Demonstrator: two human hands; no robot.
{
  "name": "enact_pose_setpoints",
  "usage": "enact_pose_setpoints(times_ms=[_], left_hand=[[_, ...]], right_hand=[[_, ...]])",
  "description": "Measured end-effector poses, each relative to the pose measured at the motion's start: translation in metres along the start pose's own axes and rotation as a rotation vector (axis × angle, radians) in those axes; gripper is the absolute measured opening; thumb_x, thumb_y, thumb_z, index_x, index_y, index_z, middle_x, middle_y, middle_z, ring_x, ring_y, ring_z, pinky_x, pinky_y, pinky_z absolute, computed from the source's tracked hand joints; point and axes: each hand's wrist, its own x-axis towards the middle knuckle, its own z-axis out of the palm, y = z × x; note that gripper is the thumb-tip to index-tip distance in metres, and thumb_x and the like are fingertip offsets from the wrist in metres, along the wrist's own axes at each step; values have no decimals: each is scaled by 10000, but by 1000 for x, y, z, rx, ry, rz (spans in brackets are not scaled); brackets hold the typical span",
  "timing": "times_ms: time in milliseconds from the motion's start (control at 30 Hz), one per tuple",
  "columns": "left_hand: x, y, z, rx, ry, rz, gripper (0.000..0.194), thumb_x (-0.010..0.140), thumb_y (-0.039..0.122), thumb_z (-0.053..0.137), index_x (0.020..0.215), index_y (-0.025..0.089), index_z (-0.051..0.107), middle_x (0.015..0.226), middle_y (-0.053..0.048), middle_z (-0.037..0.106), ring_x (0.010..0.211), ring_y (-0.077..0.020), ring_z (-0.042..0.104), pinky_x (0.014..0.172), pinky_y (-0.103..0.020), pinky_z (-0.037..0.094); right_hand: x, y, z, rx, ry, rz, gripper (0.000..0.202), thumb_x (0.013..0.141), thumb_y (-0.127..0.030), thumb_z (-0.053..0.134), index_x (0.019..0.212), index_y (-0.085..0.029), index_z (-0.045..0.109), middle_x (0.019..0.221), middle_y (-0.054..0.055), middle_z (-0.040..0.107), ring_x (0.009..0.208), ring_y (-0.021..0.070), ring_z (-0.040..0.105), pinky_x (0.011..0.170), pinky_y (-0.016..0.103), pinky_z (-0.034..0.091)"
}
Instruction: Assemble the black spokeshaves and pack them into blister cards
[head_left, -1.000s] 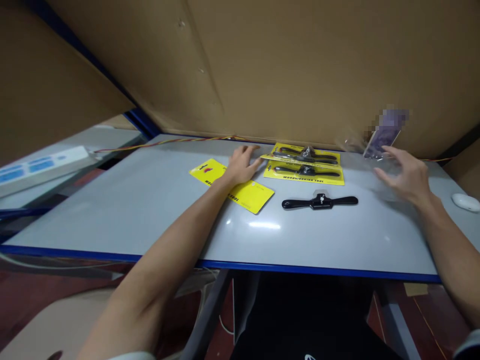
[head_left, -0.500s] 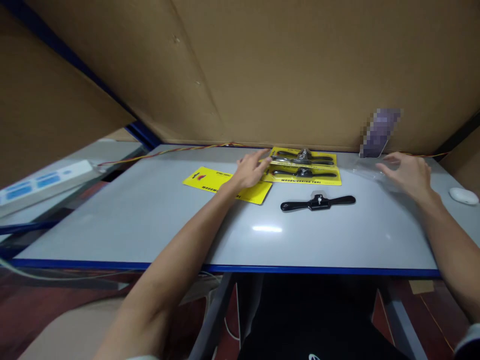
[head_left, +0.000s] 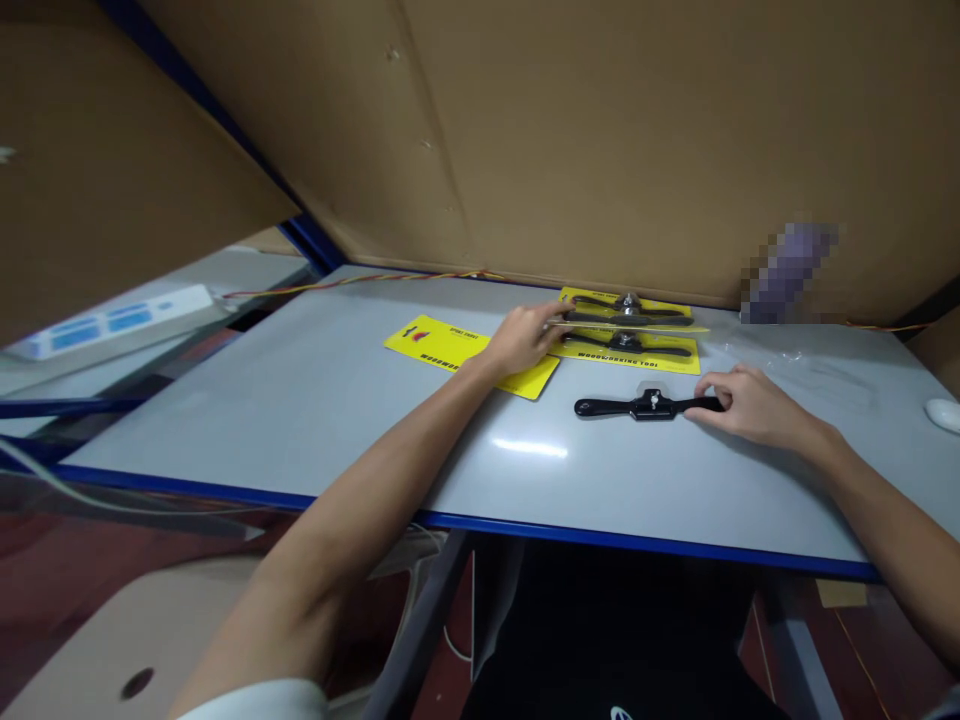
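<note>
A black spokeshave point(head_left: 630, 408) with a silver screw lies unpacked on the grey table. My right hand point(head_left: 756, 404) pinches the end of its right handle between thumb and fingers. Farther back, my left hand point(head_left: 520, 342) grips the left edge of a carded spokeshave pack point(head_left: 652, 323), which is tilted up and shows nearly edge-on. Other yellow packs point(head_left: 679, 362) with black spokeshaves under clear plastic lie beneath and behind it. A loose yellow card point(head_left: 441, 345) rests flat under my left wrist, partly covered by it.
Clear plastic packaging point(head_left: 802, 365) lies behind my right hand. A blurred-out purple object point(head_left: 791, 270) leans at the cardboard back wall point(head_left: 600, 140). A white rounded case point(head_left: 943, 414) sits at the right edge. A white power strip point(head_left: 120, 320) is at the left, and a twisted cable runs along the back.
My right hand has come from the clear plastic to the loose spokeshave's right handle and closed on it. My left hand has closed on a carded pack and raised its near edge.
</note>
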Motion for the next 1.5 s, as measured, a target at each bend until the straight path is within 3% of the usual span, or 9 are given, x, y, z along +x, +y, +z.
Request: enact_pose_setpoints(times_ms=[167,300,633,767,867,1033,1200,1367,1500], left_hand=[[-1,6,-2,-36,145,-36,480,1028,325,470,1441,206,683,1414,-112,748,1331,-327,686,1156,-453,491],[-7,14,-7,-71,198,0,470,1021,308,491,1443,218,678,1431,-106,735,1346,-309,670,1189,-446,479],[-9,24,-7,80,538,453,430,1076,315,433,1371,192,721,1273,-117,803,1196,-240,755,1117,-413,575],[-16,52,1,138,597,651,412,1106,266,411,1344,226,745,1245,-83,823,1219,-198,759,1130,-404,580],[-22,69,7,163,588,773,400,1114,243,431,1391,281,717,1288,-44,814,1339,-195,703,1185,-427,543],[-21,72,2,15,409,794,447,1105,249,449,1521,305,603,1468,-55,724,1555,-264,503,1295,-555,401],[-14,71,-1,-576,78,432,682,1057,542,451,1693,317,349,1714,-107,474,1565,-363,467,1230,-591,450],[-20,84,-4,-1208,-411,73,833,977,712,322,1569,181,569,1464,-148,712,1383,-418,641,1128,-595,531],[-21,86,-8,-1354,-493,-131,749,904,589,503,1467,122,666,1308,-153,788,1218,-373,739,1025,-500,602]], right_hand=[[5,0,8,-1,61,86,362,942,-594,682,941,-247,788,599,-16,618,529,193,545,573,354,407],[4,-2,-1,-52,211,43,382,948,-639,656,925,-264,724,832,50,725,811,277,660,757,421,490],[0,7,-22,111,661,29,389,946,-561,661,763,-275,473,965,81,616,945,301,635,879,512,529],[3,-10,-13,166,416,-27,441,871,-640,732,1044,-272,563,1426,173,624,1312,404,621,1075,650,500],[0,-23,-8,263,198,-30,853,754,-658,851,1426,-275,492,1403,183,690,1244,399,698,1002,612,582],[-6,-34,-7,136,342,-84,826,785,-492,855,1507,-253,533,1291,138,771,1100,353,772,935,522,638],[-4,-32,-10,-7,489,-99,696,851,-476,824,1473,-267,591,1270,126,777,1103,359,768,925,538,650],[-5,-36,0,-67,460,-265,674,890,-431,808,1510,-263,605,1286,139,709,1071,327,752,931,531,671],[-4,-42,9,-123,496,-350,625,924,-412,793,1498,-232,625,1229,136,678,1004,284,753,808,446,701]])
